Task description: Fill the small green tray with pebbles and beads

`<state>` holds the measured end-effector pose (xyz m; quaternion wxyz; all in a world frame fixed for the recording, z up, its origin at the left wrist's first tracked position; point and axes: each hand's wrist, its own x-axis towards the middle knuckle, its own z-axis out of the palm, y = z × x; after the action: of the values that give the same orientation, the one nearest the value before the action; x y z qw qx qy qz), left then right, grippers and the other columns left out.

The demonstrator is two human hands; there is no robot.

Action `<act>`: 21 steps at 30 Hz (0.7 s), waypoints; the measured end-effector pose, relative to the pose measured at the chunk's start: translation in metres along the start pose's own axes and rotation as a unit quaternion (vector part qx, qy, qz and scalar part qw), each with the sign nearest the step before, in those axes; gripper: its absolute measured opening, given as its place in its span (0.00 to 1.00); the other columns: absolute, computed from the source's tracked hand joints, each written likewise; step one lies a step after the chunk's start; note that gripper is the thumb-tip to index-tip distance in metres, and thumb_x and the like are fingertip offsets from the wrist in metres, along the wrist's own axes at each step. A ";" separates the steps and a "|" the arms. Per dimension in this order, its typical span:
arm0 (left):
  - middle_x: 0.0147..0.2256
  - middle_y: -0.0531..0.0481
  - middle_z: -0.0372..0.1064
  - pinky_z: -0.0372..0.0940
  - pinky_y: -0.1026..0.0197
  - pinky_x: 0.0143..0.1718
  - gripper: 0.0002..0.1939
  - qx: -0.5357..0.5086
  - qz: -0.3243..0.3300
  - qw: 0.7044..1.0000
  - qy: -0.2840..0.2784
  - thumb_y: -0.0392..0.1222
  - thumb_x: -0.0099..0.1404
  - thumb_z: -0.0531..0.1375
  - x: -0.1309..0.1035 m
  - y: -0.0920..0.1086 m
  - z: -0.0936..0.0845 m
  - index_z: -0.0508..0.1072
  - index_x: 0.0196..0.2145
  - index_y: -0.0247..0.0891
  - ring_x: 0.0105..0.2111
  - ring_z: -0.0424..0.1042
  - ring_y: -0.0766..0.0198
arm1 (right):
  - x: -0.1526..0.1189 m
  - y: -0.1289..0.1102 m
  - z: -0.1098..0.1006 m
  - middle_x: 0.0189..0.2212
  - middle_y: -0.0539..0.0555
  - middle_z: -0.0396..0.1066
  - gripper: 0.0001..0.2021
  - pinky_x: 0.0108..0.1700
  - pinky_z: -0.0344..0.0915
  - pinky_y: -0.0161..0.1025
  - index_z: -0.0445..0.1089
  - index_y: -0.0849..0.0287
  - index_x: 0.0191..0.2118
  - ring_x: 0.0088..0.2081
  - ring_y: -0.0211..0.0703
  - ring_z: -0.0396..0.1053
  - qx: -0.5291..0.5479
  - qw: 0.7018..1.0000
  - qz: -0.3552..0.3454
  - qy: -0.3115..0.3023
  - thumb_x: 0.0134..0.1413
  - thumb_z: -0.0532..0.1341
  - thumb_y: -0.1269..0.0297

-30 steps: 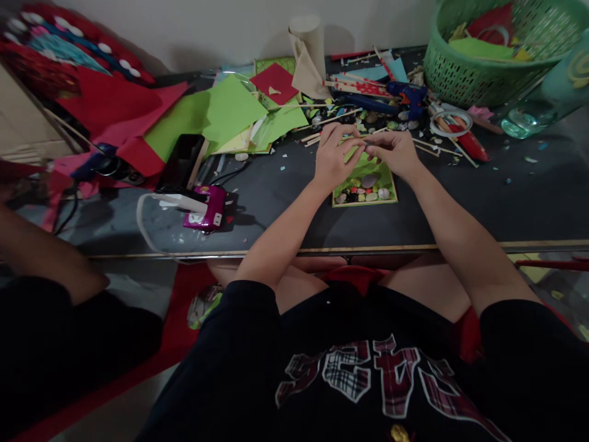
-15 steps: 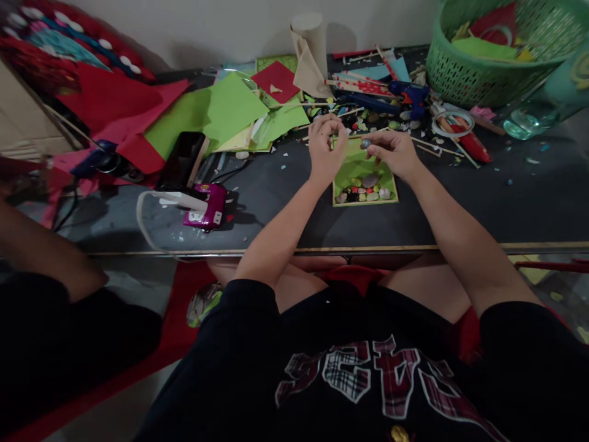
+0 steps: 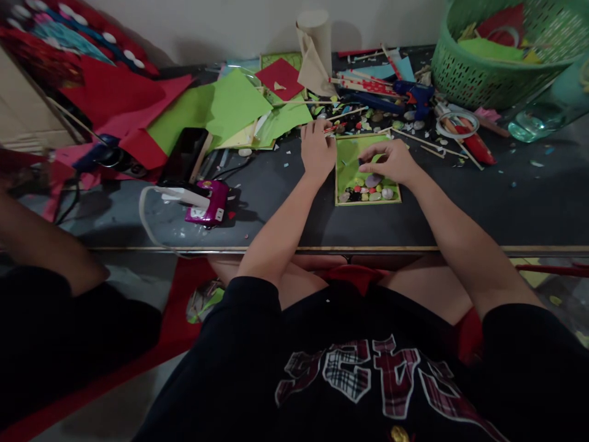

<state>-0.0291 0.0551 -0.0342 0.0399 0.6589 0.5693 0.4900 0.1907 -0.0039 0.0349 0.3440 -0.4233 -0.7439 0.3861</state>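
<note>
A green panel [image 3: 346, 161] with a thin pale border lies on the dark table, its lower part covered with small stones [image 3: 372, 180] in several colours. Over the panel's right half, my right hand [image 3: 391, 161] pinches a small dark stone [image 3: 361, 162] between thumb and fingers, just above the other stones. My left hand [image 3: 318, 147] rests at the panel's upper left edge, back of the hand up and fingers bent. Its fingertips are near scattered pebbles, and what is under them is hidden.
Behind the panel lie loose stones, sticks and a blue glue gun [image 3: 419, 98]. A green basket [image 3: 478, 77] and a glass [image 3: 529, 120] stand at right. Coloured paper [image 3: 237, 104], a phone [image 3: 184, 156] and a purple power socket [image 3: 212, 202] are at left, beside another person's arm [image 3: 46, 236].
My right hand has lowered the small stone toward the panel, moving slightly down. My left hand has turned palm down and moved left to the panel's corner. The view has shifted slightly.
</note>
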 end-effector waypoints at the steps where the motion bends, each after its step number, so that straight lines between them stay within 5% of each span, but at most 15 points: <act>1: 0.46 0.42 0.72 0.63 0.40 0.61 0.09 -0.008 0.011 1.000 -0.009 0.52 0.69 0.60 -0.001 0.003 -0.001 0.70 0.41 0.48 0.54 0.68 0.46 | -0.002 -0.005 0.002 0.32 0.55 0.78 0.13 0.38 0.76 0.48 0.80 0.56 0.35 0.35 0.49 0.75 -0.016 1.000 0.001 -0.014 0.43 0.76 0.56; 4: 0.44 0.43 0.72 0.65 0.42 0.60 0.10 -0.016 0.029 0.999 -0.019 0.54 0.69 0.60 -0.002 0.010 -0.002 0.70 0.39 0.47 0.53 0.69 0.47 | -0.005 -0.017 0.007 0.33 0.55 0.79 0.14 0.38 0.75 0.46 0.81 0.55 0.36 0.34 0.48 0.75 -0.054 0.997 0.003 -0.058 0.45 0.74 0.53; 10: 0.45 0.42 0.72 0.66 0.42 0.59 0.01 0.022 0.011 0.999 -0.044 0.39 0.68 0.60 -0.002 0.024 -0.009 0.71 0.37 0.44 0.53 0.68 0.46 | -0.004 -0.022 0.013 0.39 0.57 0.81 0.14 0.51 0.72 0.51 0.81 0.56 0.38 0.43 0.53 0.77 -0.148 0.977 -0.060 -0.142 0.49 0.70 0.53; 16: 0.46 0.42 0.72 0.63 0.41 0.62 0.03 0.012 0.004 0.997 -0.070 0.42 0.70 0.59 -0.001 0.025 -0.011 0.71 0.37 0.44 0.55 0.67 0.46 | -0.004 -0.020 0.009 0.46 0.58 0.79 0.12 0.56 0.69 0.52 0.81 0.56 0.40 0.49 0.55 0.75 -0.157 0.968 -0.098 -0.169 0.52 0.66 0.56; 21: 0.47 0.42 0.71 0.62 0.41 0.64 0.16 -0.034 0.016 0.997 -0.068 0.59 0.71 0.56 -0.001 0.017 -0.008 0.70 0.37 0.45 0.57 0.67 0.45 | -0.005 -0.024 0.008 0.50 0.57 0.77 0.12 0.60 0.67 0.54 0.82 0.55 0.41 0.52 0.56 0.74 -0.171 0.963 -0.090 -0.190 0.55 0.64 0.59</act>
<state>-0.0219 0.0439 -0.0204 0.0928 0.6981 0.5377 0.4636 0.1772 -0.0185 0.0512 0.1520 -0.3257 -0.8856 0.2941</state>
